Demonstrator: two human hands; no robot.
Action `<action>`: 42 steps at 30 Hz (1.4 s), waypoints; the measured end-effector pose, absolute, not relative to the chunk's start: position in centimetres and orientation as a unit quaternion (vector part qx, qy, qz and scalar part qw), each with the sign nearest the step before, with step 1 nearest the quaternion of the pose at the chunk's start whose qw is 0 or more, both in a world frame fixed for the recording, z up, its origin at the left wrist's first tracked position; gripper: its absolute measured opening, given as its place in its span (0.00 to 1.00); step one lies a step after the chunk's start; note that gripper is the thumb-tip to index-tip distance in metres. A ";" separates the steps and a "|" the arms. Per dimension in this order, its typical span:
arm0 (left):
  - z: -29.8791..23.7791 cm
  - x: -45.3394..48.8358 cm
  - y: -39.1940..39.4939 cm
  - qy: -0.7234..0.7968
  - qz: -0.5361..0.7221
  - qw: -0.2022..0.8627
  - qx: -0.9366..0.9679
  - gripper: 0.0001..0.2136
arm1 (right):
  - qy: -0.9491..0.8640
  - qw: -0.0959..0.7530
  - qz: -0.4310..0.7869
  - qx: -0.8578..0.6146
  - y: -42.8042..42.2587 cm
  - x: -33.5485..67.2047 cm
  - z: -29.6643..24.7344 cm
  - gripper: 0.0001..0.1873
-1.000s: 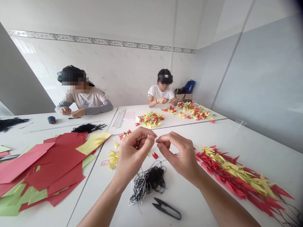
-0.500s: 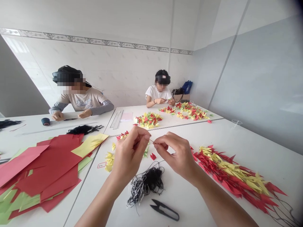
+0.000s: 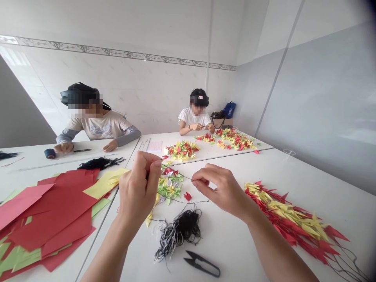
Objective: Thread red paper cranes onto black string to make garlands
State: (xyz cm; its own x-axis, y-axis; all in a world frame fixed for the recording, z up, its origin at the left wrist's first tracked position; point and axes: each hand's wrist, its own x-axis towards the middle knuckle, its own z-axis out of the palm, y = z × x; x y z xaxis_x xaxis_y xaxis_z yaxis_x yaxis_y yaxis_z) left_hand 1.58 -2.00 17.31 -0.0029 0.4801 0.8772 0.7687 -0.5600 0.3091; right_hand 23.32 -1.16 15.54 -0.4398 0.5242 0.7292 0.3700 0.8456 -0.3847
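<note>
A dark thread (image 3: 177,172) runs taut between my two hands above the table. My left hand (image 3: 141,182) pinches its left end between thumb and forefinger; whether a needle sits in that pinch is hidden. My right hand (image 3: 220,188) holds the other end in its fingertips, and loose thread trails below it. Beneath my hands lies a tangled bundle of black and white threads (image 3: 179,233). Nearer me rest black thread snips (image 3: 202,264). Small folded paper pieces (image 3: 170,188) in green, yellow and white lie behind my left hand, with one red piece (image 3: 187,196) apart.
Strung red and yellow folded paper (image 3: 290,219) lies at right. Red, green and yellow paper sheets (image 3: 58,211) spread at left. Across the table sit two people; folded-paper piles (image 3: 182,150), black thread (image 3: 100,163) and a dark spool (image 3: 49,153) lie near them.
My left hand has moved left, away from the right, and more thread now stretches between them. The person at far left has laid a hand flat, with the dark tool on the table.
</note>
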 end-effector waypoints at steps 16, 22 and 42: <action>17.1 1.1 -1.4 -0.495 -0.526 0.158 -0.673 0.03 | -0.865 0.397 0.149 -0.268 -0.7 24.9 16.2 0.07; 17.0 1.9 -1.5 -0.469 -0.495 0.048 -0.730 0.05 | -0.885 0.286 0.208 -0.302 -0.7 25.7 16.6 0.08; 15.1 3.0 -0.6 -0.436 -0.375 -0.055 -0.816 0.07 | -0.687 0.435 0.537 -0.224 1.4 21.5 13.3 0.13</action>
